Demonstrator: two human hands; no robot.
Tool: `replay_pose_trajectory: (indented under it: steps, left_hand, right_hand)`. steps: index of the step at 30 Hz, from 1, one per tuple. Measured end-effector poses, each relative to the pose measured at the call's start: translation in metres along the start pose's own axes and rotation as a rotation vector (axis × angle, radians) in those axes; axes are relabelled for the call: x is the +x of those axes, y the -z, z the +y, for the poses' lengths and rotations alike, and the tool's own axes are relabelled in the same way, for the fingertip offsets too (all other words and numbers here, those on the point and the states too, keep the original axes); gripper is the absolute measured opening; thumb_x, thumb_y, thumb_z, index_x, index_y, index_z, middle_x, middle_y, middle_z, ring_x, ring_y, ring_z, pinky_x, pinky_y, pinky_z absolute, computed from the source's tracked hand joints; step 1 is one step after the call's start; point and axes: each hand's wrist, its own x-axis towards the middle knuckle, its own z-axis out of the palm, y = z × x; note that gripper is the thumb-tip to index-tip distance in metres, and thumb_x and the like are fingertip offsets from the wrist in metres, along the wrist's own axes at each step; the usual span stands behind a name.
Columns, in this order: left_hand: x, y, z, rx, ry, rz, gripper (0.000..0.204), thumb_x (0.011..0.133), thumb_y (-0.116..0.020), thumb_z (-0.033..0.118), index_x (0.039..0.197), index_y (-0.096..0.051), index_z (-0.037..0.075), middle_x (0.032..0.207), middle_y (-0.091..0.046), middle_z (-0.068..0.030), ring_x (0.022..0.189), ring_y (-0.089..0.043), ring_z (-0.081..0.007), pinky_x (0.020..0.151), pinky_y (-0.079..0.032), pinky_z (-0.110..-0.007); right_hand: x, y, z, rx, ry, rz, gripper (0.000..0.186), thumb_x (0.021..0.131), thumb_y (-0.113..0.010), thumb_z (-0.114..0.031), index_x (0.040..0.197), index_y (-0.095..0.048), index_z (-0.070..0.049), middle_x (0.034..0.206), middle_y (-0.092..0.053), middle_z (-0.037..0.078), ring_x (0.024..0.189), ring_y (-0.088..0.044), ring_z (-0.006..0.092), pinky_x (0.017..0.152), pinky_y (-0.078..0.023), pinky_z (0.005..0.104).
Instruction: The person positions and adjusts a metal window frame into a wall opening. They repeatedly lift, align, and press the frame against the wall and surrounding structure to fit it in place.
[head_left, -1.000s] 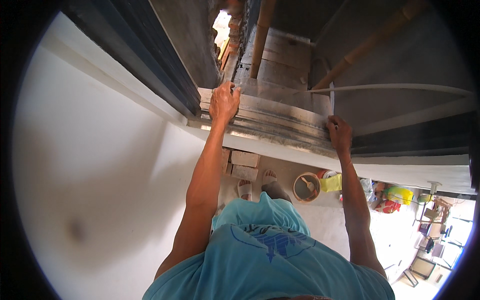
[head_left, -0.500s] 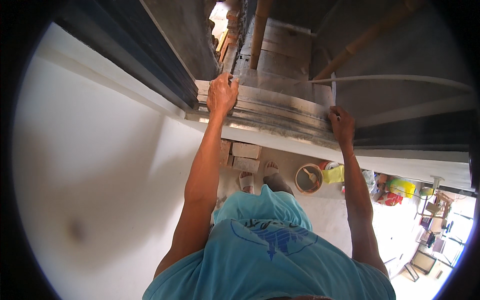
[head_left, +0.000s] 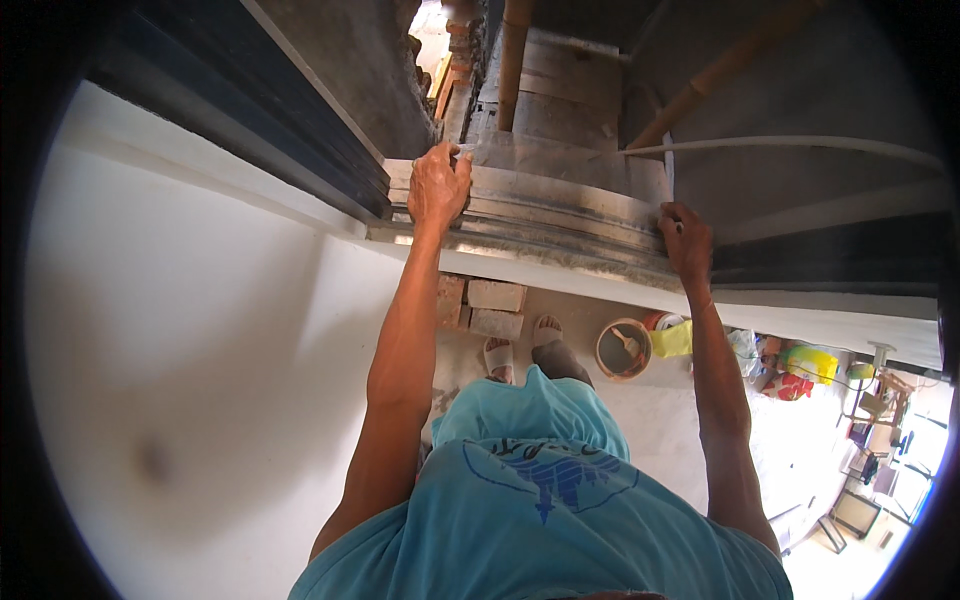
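1 sill (head_left: 560, 192): left hand (head_left: 438, 188) at outer edge, right hand (head_left: 687, 243) farther right; fingers curled, grip unclear. 2 bamboo poles (head_left: 512, 70) beyond.

A window sill (head_left: 560, 235) spans between left hand (head_left: 438, 188) and right hand (head_left: 686, 240). Below, bricks (head_left: 497, 296) lie left of a bucket (head_left: 624, 376) holding a tool (head_left: 628, 344).

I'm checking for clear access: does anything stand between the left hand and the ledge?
Nothing visible does: the left hand appears to rest right at the ledge. The round tub stands on the floor below, out of the way.
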Motion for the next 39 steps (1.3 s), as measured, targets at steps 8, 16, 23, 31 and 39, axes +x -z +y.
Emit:
replay_pose_trajectory:
  steps: [8,16,23,31,39]
  left_hand:
    - [0.000,-0.001,-0.003,-0.003,-0.011,-0.002,0.035,0.092,-0.071,0.025,0.111,-0.074,-0.004,0.107,-0.074,-0.0296,0.100,-0.071,-0.0472,0.091,-0.054,-0.052]
    - [0.000,-0.001,0.000,0.006,0.010,-0.002,0.035,0.092,-0.070,0.026,0.110,-0.074,-0.004,0.107,-0.075,-0.0286,0.100,-0.071,-0.0469,0.091,-0.055,-0.052]
    - [0.000,0.000,0.002,-0.002,0.001,0.002,0.034,0.092,-0.071,0.026,0.108,-0.076,-0.003,0.106,-0.075,-0.0273,0.100,-0.072,-0.0462,0.090,-0.055,-0.052]
    - [0.000,-0.003,-0.002,0.055,0.030,-0.002,0.034,0.096,-0.070,0.032,0.110,-0.077,0.002,0.105,-0.078,-0.0203,0.099,-0.074,-0.0385,0.088,-0.055,-0.047]
    - [0.001,-0.004,-0.003,0.050,0.026,-0.011,0.033,0.095,-0.070,0.032,0.110,-0.077,0.002,0.105,-0.078,-0.0202,0.098,-0.074,-0.0383,0.088,-0.055,-0.047]
  right_hand:
    - [0.000,0.000,-0.001,0.010,-0.006,-0.005,0.029,0.090,-0.070,-0.019,0.115,-0.074,-0.006,0.105,-0.076,0.018,0.099,-0.073,0.0372,0.089,-0.056,0.0455]
    - [0.001,-0.001,0.001,0.008,-0.020,-0.001,0.031,0.089,-0.070,-0.022,0.116,-0.075,-0.006,0.106,-0.076,0.018,0.100,-0.073,0.0367,0.091,-0.055,0.0448]
    - [0.001,-0.001,0.000,0.017,-0.042,-0.007,0.032,0.089,-0.069,-0.021,0.116,-0.075,-0.006,0.107,-0.077,0.018,0.100,-0.074,0.0361,0.091,-0.056,0.0442]
    - [0.001,-0.001,-0.003,0.022,-0.062,-0.005,0.033,0.089,-0.069,-0.022,0.117,-0.075,-0.006,0.106,-0.077,0.019,0.102,-0.075,0.0348,0.093,-0.056,0.0427]
    - [0.002,0.001,-0.002,0.000,-0.071,-0.021,0.033,0.089,-0.070,-0.022,0.118,-0.076,-0.007,0.108,-0.077,0.018,0.101,-0.075,0.0339,0.093,-0.056,0.0429]
